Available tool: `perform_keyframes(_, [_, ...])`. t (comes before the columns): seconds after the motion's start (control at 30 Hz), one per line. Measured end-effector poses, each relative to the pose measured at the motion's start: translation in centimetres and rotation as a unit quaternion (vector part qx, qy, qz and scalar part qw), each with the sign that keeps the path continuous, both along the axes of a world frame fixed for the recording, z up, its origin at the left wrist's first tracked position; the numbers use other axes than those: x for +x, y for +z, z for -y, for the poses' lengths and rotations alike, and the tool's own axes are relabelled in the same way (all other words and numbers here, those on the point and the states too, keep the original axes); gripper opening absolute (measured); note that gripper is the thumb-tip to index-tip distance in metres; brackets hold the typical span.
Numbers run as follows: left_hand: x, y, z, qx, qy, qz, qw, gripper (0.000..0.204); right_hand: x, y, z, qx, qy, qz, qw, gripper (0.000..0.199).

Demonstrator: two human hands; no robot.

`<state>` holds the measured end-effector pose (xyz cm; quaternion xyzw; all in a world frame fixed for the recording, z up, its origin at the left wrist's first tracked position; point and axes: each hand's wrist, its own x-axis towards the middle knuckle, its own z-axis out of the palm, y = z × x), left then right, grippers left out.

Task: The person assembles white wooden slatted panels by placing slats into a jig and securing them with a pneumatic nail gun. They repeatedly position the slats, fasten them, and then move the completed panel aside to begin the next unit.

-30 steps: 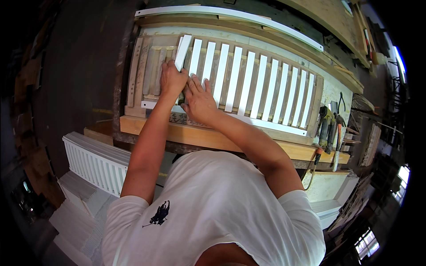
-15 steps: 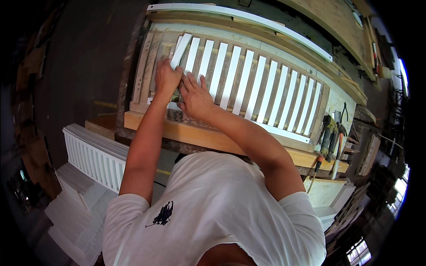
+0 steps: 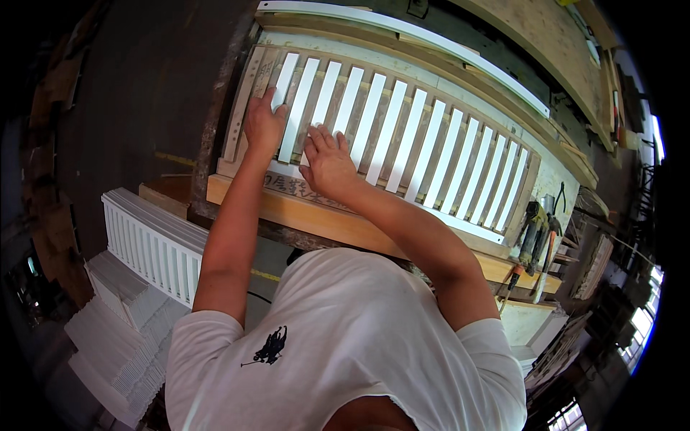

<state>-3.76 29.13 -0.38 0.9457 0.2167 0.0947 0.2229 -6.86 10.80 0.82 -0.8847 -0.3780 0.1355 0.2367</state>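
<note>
On wooden jig [image 3: 237,115]: both hands [image 3: 264,123] [image 3: 327,158] flat on white slats [image 3: 387,133], L end.

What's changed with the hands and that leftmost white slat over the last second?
The leftmost white slat, tilted and raised a second ago, now lies flat in line with the other slats. The left hand rests beside it, fingertips on it; the right hand has spread flat over the lower ends of the next slats. The wooden frame and bench tools stayed put.
</note>
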Motion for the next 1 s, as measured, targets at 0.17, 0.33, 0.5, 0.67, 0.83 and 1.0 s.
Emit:
perform_keyframes(0.17, [-0.6, -1.9, -1.5, 0.052, -0.076, 0.025, 0.995, 0.035, -0.4, 1.2, 0.7, 0.043, 0.013, -0.005, 0.999, 0.053])
perform_keyframes(0.33, [-1.6, -2.5, -1.2, 0.099, -0.149, 0.025, 0.983, 0.039, -0.6, 1.0, 2.1, 0.070, -0.018, 0.004, 0.997, 0.051])
perform_keyframes(0.5, [-2.1, -2.3, 0.7, 0.145, -0.218, -0.037, 0.964, 0.063, -0.3, 0.8, 3.1, 0.082, -0.022, 0.015, 0.996, 0.048])
perform_keyframes(0.67, [-1.0, -2.2, 1.5, 0.170, -0.209, -0.116, 0.956, 0.060, 0.7, 1.2, 5.1, 0.086, -0.039, 0.014, 0.995, 0.045])
perform_keyframes(0.83, [-0.1, -2.5, 1.7, 0.195, -0.209, -0.141, 0.948, 0.059, 1.1, 0.0, 7.5, 0.065, -0.057, 0.004, 0.996, 0.045])
perform_keyframes(1.0, [-1.7, -2.7, 1.9, 0.167, -0.228, -0.122, 0.951, 0.060, 2.3, -0.1, 11.3, 0.104, -0.115, 0.010, 0.988, 0.047])
